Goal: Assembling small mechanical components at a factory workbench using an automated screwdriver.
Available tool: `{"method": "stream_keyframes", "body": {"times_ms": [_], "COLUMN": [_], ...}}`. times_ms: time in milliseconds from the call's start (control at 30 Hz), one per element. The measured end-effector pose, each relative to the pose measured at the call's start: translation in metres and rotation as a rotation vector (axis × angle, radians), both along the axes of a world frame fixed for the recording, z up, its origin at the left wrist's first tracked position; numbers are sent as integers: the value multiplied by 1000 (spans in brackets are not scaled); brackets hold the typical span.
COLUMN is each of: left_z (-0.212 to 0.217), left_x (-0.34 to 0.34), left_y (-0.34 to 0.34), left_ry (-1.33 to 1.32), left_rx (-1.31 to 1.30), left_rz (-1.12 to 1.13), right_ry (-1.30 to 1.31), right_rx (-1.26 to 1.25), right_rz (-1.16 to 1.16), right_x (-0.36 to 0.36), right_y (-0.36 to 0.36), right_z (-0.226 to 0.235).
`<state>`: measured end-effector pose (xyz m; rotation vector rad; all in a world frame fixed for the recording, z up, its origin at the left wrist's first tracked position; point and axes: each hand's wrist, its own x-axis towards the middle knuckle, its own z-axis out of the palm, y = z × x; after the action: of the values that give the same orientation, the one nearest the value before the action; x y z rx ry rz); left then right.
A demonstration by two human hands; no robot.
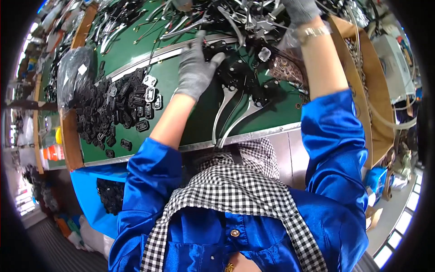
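Green bench: levers lie toward its near edge. Your left hand, fingers spread, is beside them; your right hand has fingers beyond view, state untellable. Steadying the levers lightly should prevent snagging.

Blue bin at lower left, brown open box at right.
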<state>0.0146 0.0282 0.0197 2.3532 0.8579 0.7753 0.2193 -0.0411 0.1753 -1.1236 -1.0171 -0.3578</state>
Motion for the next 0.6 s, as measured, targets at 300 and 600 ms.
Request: {"method": "stream_keyframes", "body": {"times_ms": [300, 600], "left_z": [25, 19], "left_x": [-65, -74], "left_y": [-59, -35], "left_ry": [366, 172], "left_rx": [117, 246], "left_rz": [23, 33], "right_ry": [-129, -230], "right_rx": [-1089, -1158], "right_rz": [89, 211], "right_x": [-65, -94], "right_y": [-170, -117], "right_z": [-94, -127]}}
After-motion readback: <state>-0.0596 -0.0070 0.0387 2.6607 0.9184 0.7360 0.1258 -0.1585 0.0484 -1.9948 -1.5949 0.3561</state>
